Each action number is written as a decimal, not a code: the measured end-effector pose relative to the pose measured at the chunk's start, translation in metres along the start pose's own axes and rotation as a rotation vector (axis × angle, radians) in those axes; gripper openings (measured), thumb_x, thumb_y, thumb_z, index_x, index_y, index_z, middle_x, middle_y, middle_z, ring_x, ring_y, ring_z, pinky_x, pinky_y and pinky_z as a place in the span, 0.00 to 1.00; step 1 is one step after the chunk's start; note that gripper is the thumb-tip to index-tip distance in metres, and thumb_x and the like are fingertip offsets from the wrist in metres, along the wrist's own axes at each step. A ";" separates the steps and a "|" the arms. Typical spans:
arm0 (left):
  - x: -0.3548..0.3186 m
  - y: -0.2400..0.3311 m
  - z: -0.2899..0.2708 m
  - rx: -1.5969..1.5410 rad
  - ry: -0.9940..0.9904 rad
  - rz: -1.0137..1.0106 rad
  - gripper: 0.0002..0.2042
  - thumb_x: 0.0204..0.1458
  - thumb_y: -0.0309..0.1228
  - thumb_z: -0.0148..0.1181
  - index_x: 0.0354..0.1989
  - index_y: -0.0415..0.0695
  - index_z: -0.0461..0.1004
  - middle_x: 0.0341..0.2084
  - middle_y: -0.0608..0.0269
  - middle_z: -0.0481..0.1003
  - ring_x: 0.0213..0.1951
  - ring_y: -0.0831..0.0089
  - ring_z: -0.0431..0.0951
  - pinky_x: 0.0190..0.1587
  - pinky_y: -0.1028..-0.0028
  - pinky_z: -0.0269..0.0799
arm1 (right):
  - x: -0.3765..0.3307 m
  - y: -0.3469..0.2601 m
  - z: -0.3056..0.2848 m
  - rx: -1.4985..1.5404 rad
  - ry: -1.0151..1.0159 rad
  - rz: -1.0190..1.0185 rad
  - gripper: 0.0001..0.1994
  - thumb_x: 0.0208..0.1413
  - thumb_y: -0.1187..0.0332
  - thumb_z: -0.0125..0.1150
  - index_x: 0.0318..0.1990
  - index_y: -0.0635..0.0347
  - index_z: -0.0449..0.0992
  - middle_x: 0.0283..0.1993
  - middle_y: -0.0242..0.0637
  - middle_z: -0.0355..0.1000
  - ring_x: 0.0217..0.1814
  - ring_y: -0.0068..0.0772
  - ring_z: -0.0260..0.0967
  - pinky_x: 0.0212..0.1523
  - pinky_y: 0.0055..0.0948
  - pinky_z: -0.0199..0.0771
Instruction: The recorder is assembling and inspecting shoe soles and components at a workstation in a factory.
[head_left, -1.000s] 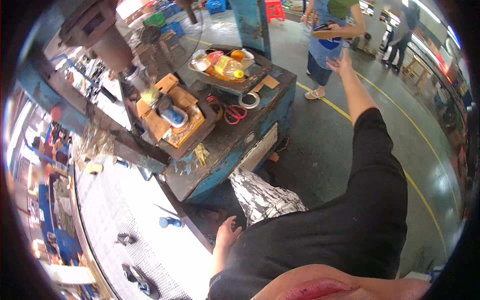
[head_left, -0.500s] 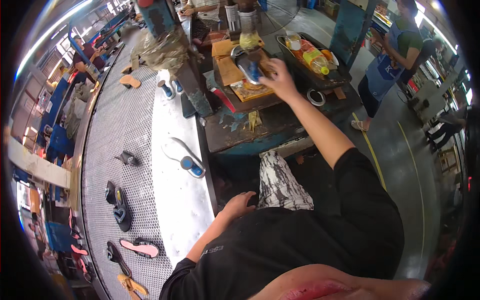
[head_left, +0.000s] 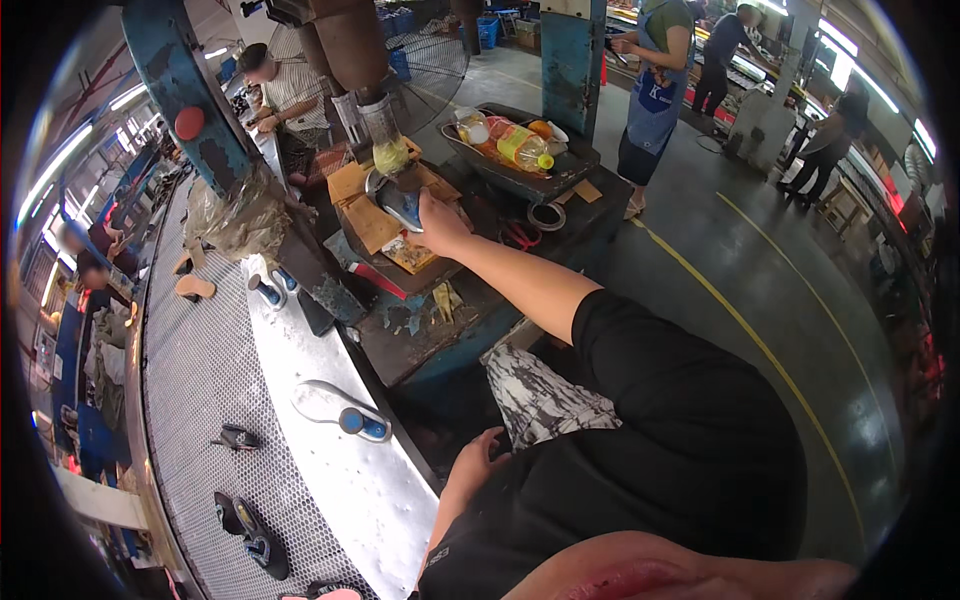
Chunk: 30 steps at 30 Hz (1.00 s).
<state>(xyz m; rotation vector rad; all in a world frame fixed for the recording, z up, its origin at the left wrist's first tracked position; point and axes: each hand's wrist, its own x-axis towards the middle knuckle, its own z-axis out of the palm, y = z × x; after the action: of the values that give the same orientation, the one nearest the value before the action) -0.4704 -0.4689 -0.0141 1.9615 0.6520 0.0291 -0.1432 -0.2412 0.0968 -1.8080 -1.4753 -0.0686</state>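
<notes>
My right hand [head_left: 443,228] grips a blue-and-silver sole-shaped piece [head_left: 402,207] over the work plate of a press. Directly above it hangs the press's plunger [head_left: 385,130], wrapped in clear film with a yellowish lower end. Brown cardboard pieces [head_left: 375,222] lie under and beside the held piece. By my lap, my left hand [head_left: 478,465] rests with its fingers loosely apart and nothing in it. On the white metal shelf to the left lies a similar sole-shaped piece [head_left: 340,408] with a round blue knob; two more blue-knobbed pieces [head_left: 268,290] stand farther along.
Sandals [head_left: 255,540] sit on the perforated conveyor [head_left: 190,370] at left. A blue press column [head_left: 185,90] with a red button rises beside the shelf. A dark tray [head_left: 520,165] holds a yellow-capped bottle. Scissors [head_left: 522,235] and a tape roll [head_left: 545,215] lie nearby. Several people work around.
My right hand, blurred before, has brought the sole-shaped piece in under the plunger. My view has swung toward the right. The left hand stays by my lap.
</notes>
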 end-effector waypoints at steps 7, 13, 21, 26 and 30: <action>0.010 -0.018 0.016 0.030 0.150 0.236 0.27 0.45 0.30 0.67 0.57 0.43 0.69 0.36 0.51 0.76 0.37 0.58 0.77 0.44 0.65 0.73 | -0.014 -0.018 -0.020 -0.259 -0.012 0.219 0.48 0.44 0.47 0.69 0.66 0.69 0.54 0.65 0.60 0.58 0.67 0.57 0.58 0.63 0.45 0.62; -0.078 0.088 -0.069 -0.519 0.239 0.250 0.17 0.51 0.27 0.64 0.49 0.40 0.74 0.38 0.60 0.78 0.38 0.72 0.78 0.40 0.72 0.74 | 0.015 0.025 -0.024 0.052 0.175 -0.009 0.35 0.46 0.48 0.69 0.55 0.64 0.68 0.53 0.51 0.72 0.56 0.49 0.71 0.54 0.39 0.69; -0.157 -0.119 -0.261 0.289 1.305 -0.347 0.30 0.46 0.31 0.68 0.60 0.42 0.68 0.53 0.53 0.73 0.54 0.60 0.73 0.56 0.65 0.68 | 0.012 0.013 -0.027 -0.189 0.187 0.043 0.26 0.42 0.53 0.70 0.42 0.66 0.75 0.48 0.53 0.72 0.49 0.54 0.72 0.50 0.45 0.73; -0.196 -0.260 -0.346 0.710 1.464 -0.964 0.53 0.37 0.60 0.70 0.70 0.47 0.52 0.58 0.36 0.64 0.55 0.44 0.67 0.58 0.53 0.65 | 0.003 -0.054 -0.041 -0.086 0.024 0.124 0.21 0.40 0.56 0.68 0.36 0.66 0.77 0.37 0.55 0.76 0.44 0.52 0.76 0.46 0.45 0.76; -0.204 -0.302 -0.370 0.423 1.322 -0.653 0.51 0.40 0.62 0.66 0.71 0.51 0.50 0.59 0.44 0.67 0.52 0.40 0.70 0.55 0.51 0.66 | -0.007 -0.071 -0.031 -0.097 0.048 0.120 0.29 0.41 0.54 0.70 0.46 0.65 0.69 0.41 0.53 0.75 0.45 0.53 0.75 0.46 0.46 0.75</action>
<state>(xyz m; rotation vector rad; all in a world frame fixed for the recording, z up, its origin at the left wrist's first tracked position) -0.8841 -0.1560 -0.0393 1.8155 2.2606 0.8905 -0.1929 -0.2642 0.1519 -1.9554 -1.3479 -0.1252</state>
